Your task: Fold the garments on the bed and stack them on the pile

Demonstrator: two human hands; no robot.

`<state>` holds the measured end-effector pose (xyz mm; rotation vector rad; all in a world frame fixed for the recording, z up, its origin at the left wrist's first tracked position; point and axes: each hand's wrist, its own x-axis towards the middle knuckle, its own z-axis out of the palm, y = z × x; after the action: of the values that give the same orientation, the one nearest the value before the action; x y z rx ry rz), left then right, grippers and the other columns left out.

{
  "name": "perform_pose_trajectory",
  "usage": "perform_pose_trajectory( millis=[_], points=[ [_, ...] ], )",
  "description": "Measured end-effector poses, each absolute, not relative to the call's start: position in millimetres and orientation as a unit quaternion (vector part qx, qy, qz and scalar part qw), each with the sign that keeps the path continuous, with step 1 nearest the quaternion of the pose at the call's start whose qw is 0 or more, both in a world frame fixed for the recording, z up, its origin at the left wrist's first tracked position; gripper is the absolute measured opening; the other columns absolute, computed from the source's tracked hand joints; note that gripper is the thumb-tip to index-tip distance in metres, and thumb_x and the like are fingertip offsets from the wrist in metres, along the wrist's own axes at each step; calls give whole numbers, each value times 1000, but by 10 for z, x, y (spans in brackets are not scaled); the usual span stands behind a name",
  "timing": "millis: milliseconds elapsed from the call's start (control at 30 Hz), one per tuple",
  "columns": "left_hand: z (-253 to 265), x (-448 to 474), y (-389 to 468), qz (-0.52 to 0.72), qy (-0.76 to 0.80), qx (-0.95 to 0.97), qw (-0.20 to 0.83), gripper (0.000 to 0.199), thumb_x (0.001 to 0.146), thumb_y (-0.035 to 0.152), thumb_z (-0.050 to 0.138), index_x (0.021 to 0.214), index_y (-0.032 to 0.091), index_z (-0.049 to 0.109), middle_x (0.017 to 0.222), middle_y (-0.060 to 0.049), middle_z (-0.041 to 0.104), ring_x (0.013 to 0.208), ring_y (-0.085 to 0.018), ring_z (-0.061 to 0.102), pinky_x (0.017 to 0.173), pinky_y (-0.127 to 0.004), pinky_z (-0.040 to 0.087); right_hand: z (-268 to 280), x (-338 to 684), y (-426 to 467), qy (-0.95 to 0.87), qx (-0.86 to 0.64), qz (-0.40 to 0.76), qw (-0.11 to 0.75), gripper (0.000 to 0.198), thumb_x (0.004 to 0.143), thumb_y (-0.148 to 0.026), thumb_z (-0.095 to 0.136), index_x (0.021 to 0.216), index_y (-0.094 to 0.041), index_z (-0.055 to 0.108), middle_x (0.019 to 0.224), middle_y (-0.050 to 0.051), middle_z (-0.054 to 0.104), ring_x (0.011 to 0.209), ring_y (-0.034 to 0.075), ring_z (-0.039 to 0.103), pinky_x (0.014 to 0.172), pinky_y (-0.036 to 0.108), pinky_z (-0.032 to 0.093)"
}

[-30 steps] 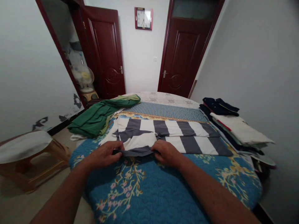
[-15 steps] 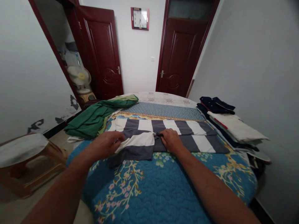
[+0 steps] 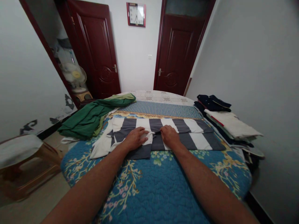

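Observation:
A grey-and-white striped shirt (image 3: 196, 141) lies folded lengthwise across the floral quilted cover. My left hand (image 3: 136, 137) is closed on the white part of its sleeve, fingertips bunching the cloth. Just to the right, my right hand (image 3: 169, 135) pinches the fabric at a dark stripe by the upper fold. A short gap separates the two hands. The sleeve's end hangs toward me below the left hand, and a loose white part of the cloth spreads out at the left. My palms hide some of the fabric beneath.
The blue floral cover (image 3: 163, 183) lies over a round table. At left rests a crumpled green garment (image 3: 86, 119); at right stands a stack of folded clothes (image 3: 231, 124). A stool (image 3: 21, 151) is at the lower left. Two dark red doors and white walls surround the table.
My left hand has moved right along the sleeve, closer to my right hand, uncovering white cloth at the left. My right hand keeps its place on the shirt. The view has shifted slightly.

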<state>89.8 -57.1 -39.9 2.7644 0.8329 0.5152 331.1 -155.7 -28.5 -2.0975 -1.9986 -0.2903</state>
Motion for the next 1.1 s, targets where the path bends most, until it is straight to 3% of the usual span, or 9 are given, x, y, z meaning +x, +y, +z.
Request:
perform_pose_trajectory(
  millis=[133, 300, 467, 633, 867, 1100],
  points=[
    [-377, 878, -583, 151, 277, 945, 85, 45, 100, 49, 64, 140, 30, 74, 154, -14, 59, 142, -33, 56, 123, -53, 42, -271, 3325, -1588, -708, -694, -77, 105, 17, 102, -20, 54, 110, -19, 69, 112, 11, 69, 109, 25, 59, 93, 34, 42],
    [-374, 830, -569, 111, 259, 954, 102, 39, 104, 46, 59, 139, 37, 74, 168, -9, 48, 157, -37, 41, 128, -64, 30, -272, 3344, -1599, -687, -717, -77, 92, 18, 102, -22, 54, 113, -19, 68, 115, 13, 69, 111, 26, 58, 95, 35, 42],
    [-372, 801, -568, 80, 235, 963, 101, 47, 108, 38, 50, 154, 45, 59, 175, -3, 39, 163, -36, 29, 129, -70, 22, -300, 3445, -1603, -663, -737, -79, 108, 28, 104, -25, 51, 124, -19, 69, 123, 14, 68, 118, 27, 57, 101, 36, 42],
    [-323, 828, -583, 58, 238, 965, 96, 51, 110, 39, 41, 160, 48, 49, 177, 1, 36, 165, -35, 25, 129, -71, 19, -320, 3731, -1660, -621, -771, -85, 112, 41, 112, -39, 38, 122, -20, 73, 127, 14, 68, 121, 27, 59, 105, 40, 43],
    [-251, 835, -560, 35, 243, 963, 107, 49, 110, 40, 37, 154, 47, 59, 175, 1, 39, 165, -35, 25, 129, -69, 19, -352, 4399, -1762, -437, -889, -49, 130, 54, 109, -46, 39, 151, -21, 61, 161, 18, 52, 148, 35, 45, 120, 63, 33],
    [-271, 823, -589, 47, 245, 963, 102, 49, 109, 40, 36, 152, 43, 61, 174, 1, 41, 165, -34, 26, 130, -69, 19, -382, 4866, -1884, -345, -922, -76, 157, 50, 108, -36, 37, 143, -18, 67, 153, 21, 58, 146, 36, 46, 121, 71, 26]
  ],
)
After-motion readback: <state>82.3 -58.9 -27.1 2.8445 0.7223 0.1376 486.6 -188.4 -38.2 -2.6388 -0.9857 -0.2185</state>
